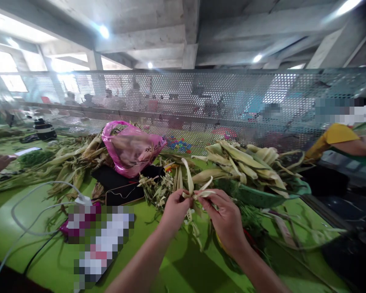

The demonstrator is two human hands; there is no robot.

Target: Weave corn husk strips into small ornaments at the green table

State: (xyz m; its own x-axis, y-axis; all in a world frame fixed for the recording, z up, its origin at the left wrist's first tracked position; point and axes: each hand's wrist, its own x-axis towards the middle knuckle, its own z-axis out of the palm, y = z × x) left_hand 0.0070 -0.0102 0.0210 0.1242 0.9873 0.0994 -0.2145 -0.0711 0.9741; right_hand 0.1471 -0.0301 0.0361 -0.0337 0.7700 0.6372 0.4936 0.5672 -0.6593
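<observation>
Close together over the green table [177, 268], both my hands pinch pale strips of corn husk [188, 176]. My left hand [177, 207] is closed on the strips where they cross. From the other side, my right hand [224, 215] grips them between thumb and fingers. Some strip ends stick up above the fingers, and others dangle below. Just behind my left hand lies a bunch of small husk pieces [158, 191]. Beyond my right hand, a green basin [262, 194] holds a heap of dry corn husks [247, 160].
A pink plastic bag [131, 148] stands among more husks at the back. To the left are a purple power strip [93, 215] with cables and a blurred-out flat object [108, 244]. A perforated metal screen [177, 97] runs behind. People sit at both sides.
</observation>
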